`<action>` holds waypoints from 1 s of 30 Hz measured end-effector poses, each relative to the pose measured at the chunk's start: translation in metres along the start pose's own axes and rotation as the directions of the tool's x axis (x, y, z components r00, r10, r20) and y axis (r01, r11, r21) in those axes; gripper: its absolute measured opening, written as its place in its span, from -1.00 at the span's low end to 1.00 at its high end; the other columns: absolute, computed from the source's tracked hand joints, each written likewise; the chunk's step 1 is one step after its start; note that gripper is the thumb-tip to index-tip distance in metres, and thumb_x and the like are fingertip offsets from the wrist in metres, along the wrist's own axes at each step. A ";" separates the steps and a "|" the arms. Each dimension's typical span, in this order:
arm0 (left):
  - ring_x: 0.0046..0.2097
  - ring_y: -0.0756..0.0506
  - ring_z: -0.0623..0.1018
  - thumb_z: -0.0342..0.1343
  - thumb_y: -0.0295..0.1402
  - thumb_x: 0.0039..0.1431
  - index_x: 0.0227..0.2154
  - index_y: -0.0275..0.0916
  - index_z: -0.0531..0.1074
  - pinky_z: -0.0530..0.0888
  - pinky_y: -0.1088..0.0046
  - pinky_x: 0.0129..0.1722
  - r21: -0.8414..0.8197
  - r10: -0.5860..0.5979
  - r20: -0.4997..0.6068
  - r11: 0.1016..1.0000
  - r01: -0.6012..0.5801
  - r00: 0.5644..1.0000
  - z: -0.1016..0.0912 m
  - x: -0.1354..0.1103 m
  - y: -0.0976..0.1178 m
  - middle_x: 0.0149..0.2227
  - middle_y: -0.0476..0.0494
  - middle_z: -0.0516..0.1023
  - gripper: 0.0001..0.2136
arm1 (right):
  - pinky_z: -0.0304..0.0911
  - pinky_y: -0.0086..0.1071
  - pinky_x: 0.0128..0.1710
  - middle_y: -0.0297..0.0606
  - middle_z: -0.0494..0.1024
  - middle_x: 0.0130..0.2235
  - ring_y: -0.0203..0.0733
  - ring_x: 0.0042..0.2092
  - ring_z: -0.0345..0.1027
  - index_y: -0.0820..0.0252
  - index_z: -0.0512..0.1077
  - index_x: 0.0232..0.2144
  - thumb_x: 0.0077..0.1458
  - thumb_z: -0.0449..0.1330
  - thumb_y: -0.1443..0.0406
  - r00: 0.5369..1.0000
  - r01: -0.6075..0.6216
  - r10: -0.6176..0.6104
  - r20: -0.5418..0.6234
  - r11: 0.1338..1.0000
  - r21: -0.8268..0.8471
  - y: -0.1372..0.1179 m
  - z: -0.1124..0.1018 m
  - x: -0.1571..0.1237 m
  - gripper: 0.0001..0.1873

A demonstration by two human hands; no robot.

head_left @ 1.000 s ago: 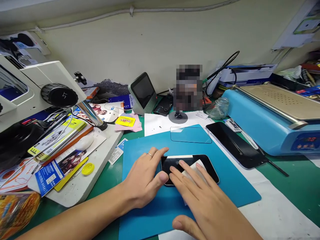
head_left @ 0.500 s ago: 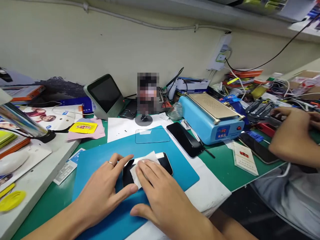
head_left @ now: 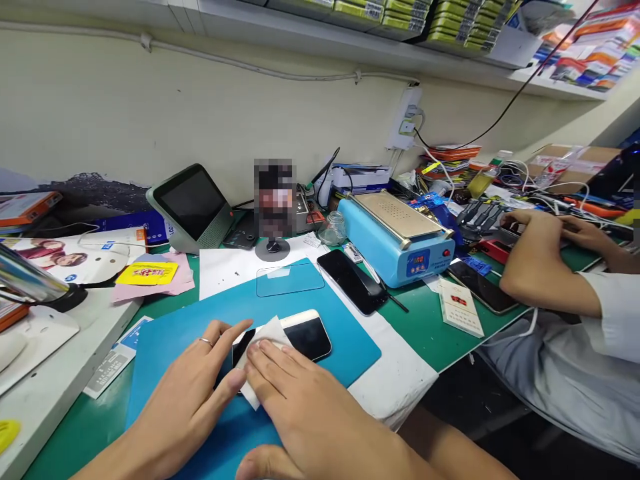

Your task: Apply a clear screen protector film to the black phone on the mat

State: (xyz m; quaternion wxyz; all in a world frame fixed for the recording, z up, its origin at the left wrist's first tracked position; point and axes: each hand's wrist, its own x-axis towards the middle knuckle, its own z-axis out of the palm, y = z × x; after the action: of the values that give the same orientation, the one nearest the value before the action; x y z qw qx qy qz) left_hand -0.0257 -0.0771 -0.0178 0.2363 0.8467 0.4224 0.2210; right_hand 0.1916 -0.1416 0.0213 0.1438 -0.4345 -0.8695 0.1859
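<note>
A phone [head_left: 307, 335] with a dark face and a pale strip along its far edge lies on the blue mat [head_left: 165, 340]. My left hand [head_left: 193, 383], a ring on one finger, braces the phone's left end between spread finger and thumb. Under the flat, joined fingers of my right hand [head_left: 300, 407], a white wipe [head_left: 273, 331] is pressed onto the phone's left part. The wipe covers some of that face. Beyond the phone, a clear, dark-edged screen glass [head_left: 290, 280] rests on the mat.
Right of the mat lie another black phone [head_left: 353, 281] and a blue heating machine [head_left: 395, 240]. A glass jar [head_left: 333, 229] and a smart display [head_left: 190, 207] stand behind. Another person's arm [head_left: 535, 257] rests at the right beside a cigarette pack [head_left: 460, 308]. A white ledge [head_left: 75, 360] borders the left.
My right hand has slid the wipe leftward along the phone, baring more of its right side. My left hand stays at the phone's left end. The camera view has shifted right and up.
</note>
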 end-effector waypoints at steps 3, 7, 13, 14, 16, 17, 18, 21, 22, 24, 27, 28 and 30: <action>-0.13 -0.21 0.57 -0.20 0.02 0.44 0.29 0.02 0.26 0.55 0.23 -0.15 -0.003 0.006 -0.005 1.000 -0.006 1.000 -0.001 0.001 0.002 0.03 -0.14 0.44 -0.52 | -0.31 -0.28 0.44 -0.05 0.00 0.44 -0.14 0.46 -0.27 0.37 0.01 0.40 0.35 0.00 -0.03 1.000 -0.029 0.029 0.003 0.999 0.035 -0.004 -0.003 0.003 -0.21; -0.11 -0.21 0.57 -0.22 0.03 0.45 0.28 0.01 0.27 0.55 0.21 -0.12 -0.014 0.003 -0.009 1.000 -0.003 1.000 -0.001 0.000 0.002 0.03 -0.14 0.44 -0.52 | -0.27 -0.29 0.44 -0.09 -0.01 0.45 -0.16 0.46 -0.27 0.33 -0.01 0.41 0.37 0.00 0.01 1.000 -0.028 0.028 -0.006 0.999 0.022 -0.008 -0.006 0.006 -0.24; -0.09 -0.22 0.58 -0.20 0.01 0.44 0.27 0.01 0.27 0.56 0.20 -0.10 -0.013 0.032 0.005 0.999 -0.032 0.999 0.000 0.000 -0.001 0.06 -0.14 0.44 -0.53 | -0.21 -0.26 0.43 -0.08 0.08 0.43 -0.11 0.45 -0.17 0.31 0.03 0.40 0.35 0.05 0.02 1.000 -0.012 0.011 -0.015 0.999 -0.043 -0.009 -0.003 0.010 -0.25; -0.08 -0.23 0.58 -0.21 0.01 0.44 0.28 0.01 0.27 0.56 0.20 -0.09 -0.017 0.034 0.006 0.999 -0.034 0.999 0.000 0.000 -0.001 0.06 -0.14 0.44 -0.53 | -0.20 -0.24 0.43 -0.09 0.07 0.44 -0.11 0.45 -0.17 0.29 0.01 0.41 0.35 0.05 0.03 1.000 -0.008 0.007 -0.024 0.999 -0.050 -0.009 -0.003 0.012 -0.24; -0.06 -0.23 0.57 -0.23 0.01 0.45 0.28 0.01 0.27 0.56 0.20 -0.08 -0.019 0.026 0.003 0.999 -0.026 1.000 0.000 0.001 0.000 0.06 -0.14 0.44 -0.52 | -0.21 -0.23 0.43 -0.10 0.06 0.44 -0.12 0.46 -0.19 0.28 -0.03 0.42 0.35 0.05 0.03 0.999 0.001 -0.003 -0.035 0.999 -0.049 -0.009 -0.004 0.013 -0.24; -0.06 -0.23 0.57 -0.23 0.02 0.45 0.28 0.00 0.27 0.56 0.20 -0.08 -0.017 0.020 0.002 1.000 -0.020 1.000 0.000 0.000 0.000 0.06 -0.14 0.44 -0.52 | -0.21 -0.24 0.43 -0.09 0.07 0.44 -0.12 0.46 -0.19 0.29 -0.01 0.41 0.36 0.03 0.02 0.999 0.003 -0.004 -0.039 0.999 -0.041 -0.009 -0.005 0.012 -0.25; -0.06 -0.23 0.57 -0.23 0.02 0.45 0.28 0.00 0.27 0.56 0.20 -0.08 -0.012 0.013 0.002 1.000 -0.013 1.000 0.000 0.000 0.000 0.06 -0.14 0.44 -0.52 | -0.20 -0.26 0.43 -0.08 0.10 0.43 -0.13 0.45 -0.17 0.32 0.03 0.40 0.36 0.01 0.01 0.999 0.000 -0.001 -0.040 0.999 -0.032 -0.009 -0.005 0.011 -0.26; -0.09 -0.23 0.57 -0.21 0.02 0.44 0.29 0.02 0.25 0.55 0.20 -0.11 0.005 0.018 0.014 1.000 -0.018 1.000 0.001 -0.001 -0.003 0.06 -0.14 0.43 -0.52 | -0.21 -0.34 0.42 -0.06 0.20 0.39 -0.14 0.44 -0.09 0.38 0.14 0.35 0.37 -0.05 -0.05 0.999 -0.006 0.006 -0.043 1.000 -0.014 -0.006 -0.002 0.009 -0.26; -0.09 -0.23 0.57 -0.22 0.02 0.45 0.30 0.03 0.23 0.55 0.20 -0.12 0.007 0.022 0.019 1.000 -0.022 1.000 0.001 -0.002 -0.004 0.07 -0.13 0.42 -0.52 | -0.23 -0.34 0.42 -0.06 0.21 0.39 -0.15 0.43 -0.09 0.39 0.14 0.35 0.37 -0.06 -0.06 0.998 -0.006 0.005 -0.055 1.000 -0.011 -0.005 0.000 0.010 -0.25; -0.08 -0.23 0.56 -0.23 0.01 0.45 0.31 0.04 0.20 0.54 0.21 -0.12 0.009 0.022 0.029 1.000 -0.023 0.999 0.002 -0.002 -0.006 0.08 -0.14 0.40 -0.53 | -0.29 -0.34 0.43 -0.09 0.19 0.40 -0.18 0.44 -0.12 0.39 0.10 0.37 0.36 -0.07 -0.07 0.996 0.001 -0.002 -0.092 1.000 -0.006 -0.003 0.005 0.013 -0.22; -0.09 -0.22 0.55 -0.24 -0.01 0.47 0.32 0.03 0.17 0.52 0.23 -0.13 0.013 0.036 0.043 0.999 -0.037 0.998 0.000 -0.001 -0.005 0.08 -0.15 0.39 -0.53 | -0.30 -0.32 0.44 -0.07 0.17 0.41 -0.16 0.45 -0.15 0.41 0.08 0.37 0.33 -0.05 -0.10 0.993 -0.019 0.018 -0.117 1.000 -0.002 -0.004 0.009 0.016 -0.17; -0.10 -0.22 0.54 -0.25 -0.01 0.47 0.32 0.02 0.17 0.51 0.23 -0.13 0.014 0.046 0.041 0.999 -0.047 0.998 0.000 -0.001 -0.004 0.07 -0.15 0.39 -0.53 | -0.27 -0.30 0.44 -0.05 0.17 0.40 -0.14 0.45 -0.13 0.41 0.10 0.37 0.32 -0.04 -0.11 0.994 -0.033 0.033 -0.107 0.999 0.000 -0.005 0.009 0.015 -0.16; -0.09 -0.22 0.53 -0.25 0.00 0.47 0.30 -0.02 0.20 0.48 0.21 -0.09 0.007 0.063 0.040 0.998 -0.063 0.997 -0.002 0.001 -0.001 0.06 -0.16 0.39 -0.53 | -0.18 -0.25 0.43 -0.01 0.16 0.40 -0.09 0.44 -0.09 0.40 0.14 0.36 0.31 -0.02 -0.12 0.996 -0.075 0.076 -0.055 0.997 0.003 -0.007 0.006 0.013 -0.16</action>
State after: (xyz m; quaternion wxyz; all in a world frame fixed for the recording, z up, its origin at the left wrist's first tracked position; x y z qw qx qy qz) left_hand -0.0271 -0.0756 -0.0163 0.2339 0.8648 0.3917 0.2098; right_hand 0.1766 -0.1364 0.0208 0.1607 -0.4720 -0.8481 0.1795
